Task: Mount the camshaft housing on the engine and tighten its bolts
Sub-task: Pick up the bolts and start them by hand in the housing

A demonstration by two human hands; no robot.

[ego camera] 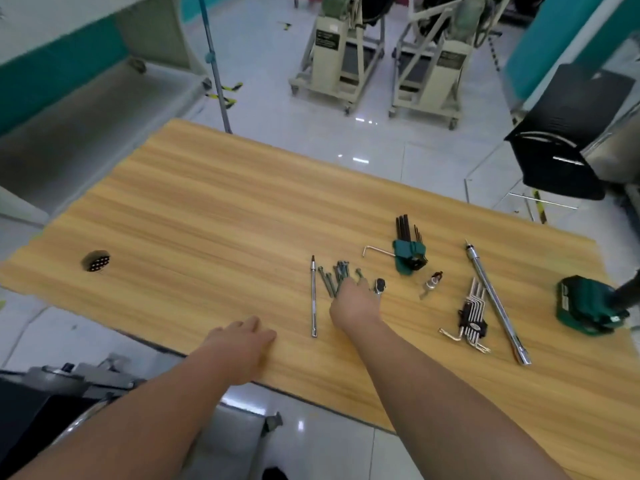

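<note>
Several long bolts (334,277) lie in a loose pile on the wooden table (207,209). My right hand (355,301) reaches over the near end of the pile, fingers down among the bolts; whether it grips any is hidden by the hand. A small ratchet head (380,285) pokes out just right of that hand. A thin extension bar (313,296) lies left of the pile. Flat on the table near its front edge rests my left hand (242,337), holding nothing. No camshaft housing is in view, nor any engine on the table.
To the right lie a green hex key holder (408,252), a loose hex key (375,250), a small socket bit (431,282), a second key set (471,317), a long bar (495,299) and a green tool (588,304). A cable hole (96,260) sits far left. Two stands (341,53) stand beyond.
</note>
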